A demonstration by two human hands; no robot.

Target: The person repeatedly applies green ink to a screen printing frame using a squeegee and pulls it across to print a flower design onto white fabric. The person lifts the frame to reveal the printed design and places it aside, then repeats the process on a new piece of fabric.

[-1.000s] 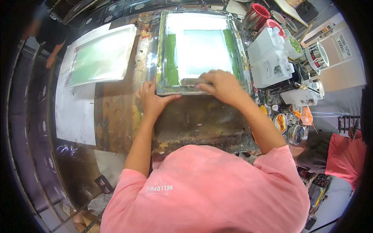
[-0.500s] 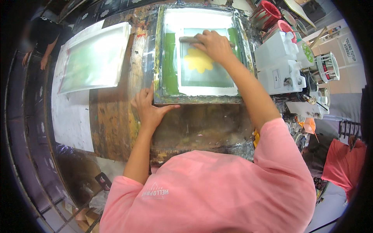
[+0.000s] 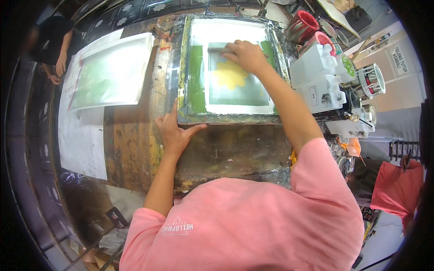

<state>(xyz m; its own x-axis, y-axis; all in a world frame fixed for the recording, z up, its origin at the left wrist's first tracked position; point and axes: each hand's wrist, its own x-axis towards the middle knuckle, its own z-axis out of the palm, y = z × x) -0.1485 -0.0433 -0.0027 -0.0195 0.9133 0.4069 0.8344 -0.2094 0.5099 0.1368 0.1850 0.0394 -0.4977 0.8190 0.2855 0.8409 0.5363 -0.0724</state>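
A screen-printing frame (image 3: 182,90) with a green border and a pale window lies flat on the table. A yellow flower shape (image 3: 229,76) shows through the window. Near the far end of that window my right hand (image 3: 247,56) is closed on a squeegee (image 3: 220,50), a greyish bar blurred by motion and partly covered by my fingers. At the frame's near left corner rests my left hand (image 3: 175,133), its fingers spread. The forefinger lies along the left side and the thumb along the near edge.
Left of the frame, a stack of translucent sheets (image 3: 110,72) lies on white paper (image 3: 83,140). White jerrycans (image 3: 316,92) and paint-stained tins (image 3: 302,25) crowd the right side. A person in dark clothes (image 3: 52,38) stands at the far left. The wooden table (image 3: 131,149) has paint stains.
The squeegee and my right hand have shifted slightly toward the far end of the window. My left hand keeps its place at the corner. The other person's hands have come closer together.
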